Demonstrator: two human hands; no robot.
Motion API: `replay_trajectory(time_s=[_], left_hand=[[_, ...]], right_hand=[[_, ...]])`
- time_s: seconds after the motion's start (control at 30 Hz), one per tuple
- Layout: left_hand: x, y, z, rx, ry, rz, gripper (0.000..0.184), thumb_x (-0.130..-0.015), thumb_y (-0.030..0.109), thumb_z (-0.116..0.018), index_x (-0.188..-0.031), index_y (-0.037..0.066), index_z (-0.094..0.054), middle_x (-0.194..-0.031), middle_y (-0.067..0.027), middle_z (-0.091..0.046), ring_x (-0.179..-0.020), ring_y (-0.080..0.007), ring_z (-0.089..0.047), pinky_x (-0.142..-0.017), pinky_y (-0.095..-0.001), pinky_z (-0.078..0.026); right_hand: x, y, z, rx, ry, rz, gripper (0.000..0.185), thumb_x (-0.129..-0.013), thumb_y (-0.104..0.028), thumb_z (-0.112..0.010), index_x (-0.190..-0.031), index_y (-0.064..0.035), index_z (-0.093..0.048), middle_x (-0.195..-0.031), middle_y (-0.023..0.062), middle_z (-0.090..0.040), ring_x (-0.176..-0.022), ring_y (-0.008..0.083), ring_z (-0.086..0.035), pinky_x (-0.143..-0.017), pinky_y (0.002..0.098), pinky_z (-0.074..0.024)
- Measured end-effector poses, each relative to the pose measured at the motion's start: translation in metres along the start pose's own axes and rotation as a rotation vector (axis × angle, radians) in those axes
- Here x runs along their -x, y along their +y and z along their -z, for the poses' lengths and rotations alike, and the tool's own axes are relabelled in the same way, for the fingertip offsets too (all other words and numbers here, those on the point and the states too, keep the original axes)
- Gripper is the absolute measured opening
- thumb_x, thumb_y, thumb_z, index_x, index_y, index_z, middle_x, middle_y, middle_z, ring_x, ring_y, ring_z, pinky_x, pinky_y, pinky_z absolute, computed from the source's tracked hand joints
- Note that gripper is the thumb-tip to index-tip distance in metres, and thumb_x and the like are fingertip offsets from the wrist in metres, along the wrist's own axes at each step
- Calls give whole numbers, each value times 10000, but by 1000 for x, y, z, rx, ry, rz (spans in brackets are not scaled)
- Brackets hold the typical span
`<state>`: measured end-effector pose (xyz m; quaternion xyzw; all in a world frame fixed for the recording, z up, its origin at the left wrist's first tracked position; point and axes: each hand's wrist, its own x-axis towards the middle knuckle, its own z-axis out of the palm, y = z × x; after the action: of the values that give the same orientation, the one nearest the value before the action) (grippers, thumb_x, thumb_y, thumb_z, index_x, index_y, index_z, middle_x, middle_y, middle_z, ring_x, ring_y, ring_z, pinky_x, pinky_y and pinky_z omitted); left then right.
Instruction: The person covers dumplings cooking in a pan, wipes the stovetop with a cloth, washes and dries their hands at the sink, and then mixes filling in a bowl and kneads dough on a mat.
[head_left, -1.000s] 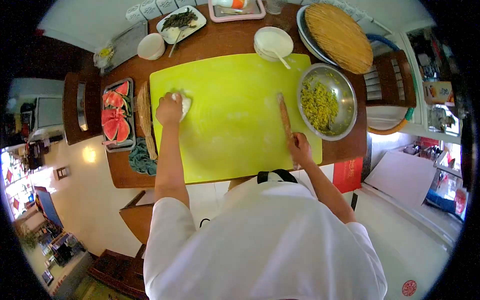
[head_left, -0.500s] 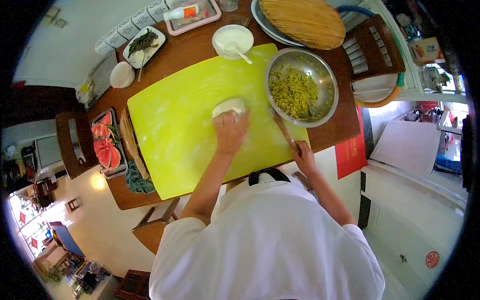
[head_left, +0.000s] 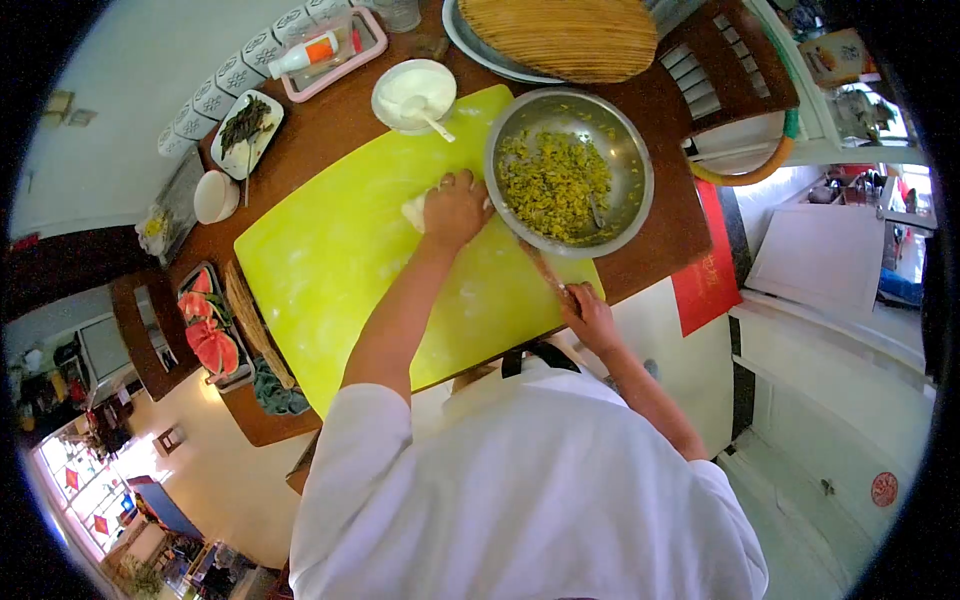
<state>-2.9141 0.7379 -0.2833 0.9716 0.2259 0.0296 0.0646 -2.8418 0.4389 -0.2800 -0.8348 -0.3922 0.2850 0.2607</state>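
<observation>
On the yellow-green mat, my left hand is curled over a piece of white dough. Only the dough's left edge shows; the hand covers the rest. My right hand is wrapped around one end of a wooden rolling pin, which points away from me beside a steel bowl. Chopped yellow-green filling lies in that bowl, with a spoon handle showing. Beyond the mat, a white bowl holds white powder and a white spoon.
A round slatted wooden lid covers a basin at the back. Watermelon slices lie on a tray at the left, near a long piece of wood and a dark cloth. A plate of dark food stands back left.
The view has shifted. My left hand has moved farther onto the dough and now hides most of it. My right hand keeps its grip on the rolling pin.
</observation>
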Motion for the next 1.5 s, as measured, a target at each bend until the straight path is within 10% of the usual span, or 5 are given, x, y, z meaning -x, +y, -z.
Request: replay_trajectory(time_s=[0.47, 0.77, 0.87, 1.27, 1.5], left_hand=[[133, 34, 23, 64, 345, -128, 209, -779, 245, -636, -958, 137, -632, -1063, -106, -581, -999, -284, -546, -892, -484, -404], [118, 44, 12, 344, 275, 537, 756, -628, 345, -795, -1277, 85, -506, -1367, -211, -377, -1286, -471, -256, -1062, -504, -266], [110, 48, -3, 65, 280, 161, 619, -645, 354, -767, -1157, 77, -557, -1223, -211, -477, -1164, -439, -407, -976, -524, -364], [44, 35, 13, 264, -124, 398, 405, -654, 326, -753, -971, 124, -604, -1053, -106, -536, -994, -301, -543, -739, -415, -508], [183, 79, 19, 249, 396, 243, 437, -578, 226, -822, -954, 137, -619, -1071, -128, -496, -1005, -330, -499, -738, -403, -495]], right_hand=[[0, 7, -1, -66, 28, 98, 263, -828, -204, -594, -1048, -67, -552, -958, 162, -561, -850, 374, -579, -700, 451, -471], [-2, 13, -1, -51, -2, 127, 290, -838, -211, -578, -1078, -53, -539, -976, 186, -556, -869, 400, -570, -723, 465, -465], [-4, 12, 0, -77, -32, 57, 305, -834, -203, -575, -1092, -45, -534, -990, 192, -556, -880, 402, -566, -735, 455, -468], [-4, 22, 1, -54, -85, 94, 370, -795, -200, -592, -1124, -50, -511, -1025, 179, -548, -926, 387, -560, -783, 451, -462], [-7, 23, 5, -71, -104, 134, 318, -812, -233, -583, -1078, -67, -532, -967, 175, -562, -865, 370, -581, -732, 455, -474]])
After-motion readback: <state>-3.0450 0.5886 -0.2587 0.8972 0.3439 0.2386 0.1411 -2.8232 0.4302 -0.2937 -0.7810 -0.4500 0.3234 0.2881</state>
